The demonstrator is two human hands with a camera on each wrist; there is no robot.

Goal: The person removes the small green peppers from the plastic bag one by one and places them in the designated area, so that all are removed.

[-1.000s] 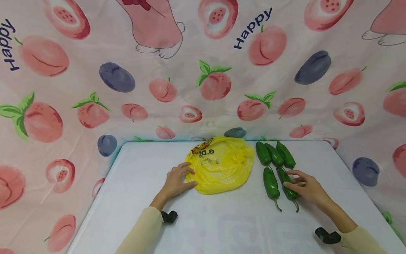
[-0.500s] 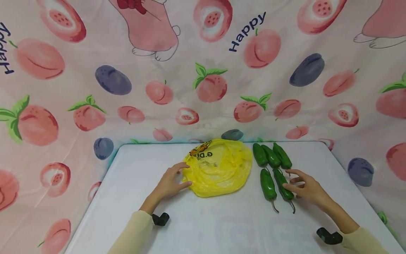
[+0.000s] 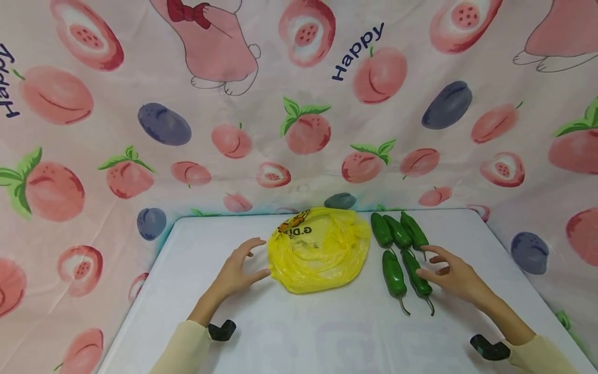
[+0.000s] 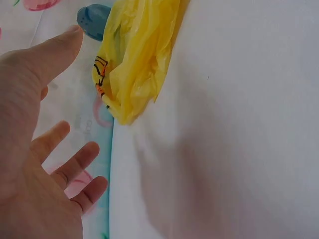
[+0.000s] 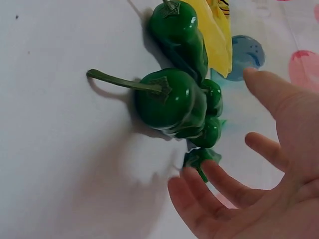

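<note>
A crumpled yellow plastic bag [image 3: 322, 254] with black print lies flat near the table's far edge. Just left of it, my left hand [image 3: 235, 270] is held with thumb and fingers spread, apart from the bag; the left wrist view shows nothing in the palm. Several green peppers lie in two rows to the right of the bag. Beside the front right pepper [image 3: 416, 272] is my right hand [image 3: 455, 275], fingers loosely bent and spread. In the right wrist view this hand [image 5: 259, 194] holds nothing, and the pepper's stem [image 5: 119, 82] points away from it.
The white table [image 3: 299, 337] ends at a fabric backdrop [image 3: 196, 124] printed with peaches. Another front pepper [image 3: 394, 274] lies between the bag and the right-hand one. A back-row pepper [image 3: 413, 230] lies beyond my right fingers. Each wrist wears a small black device [image 3: 221, 330].
My left hand has drawn back left from the bag's edge, leaving a gap. My right hand has shifted slightly away from the front right pepper. The head view has tilted a little.
</note>
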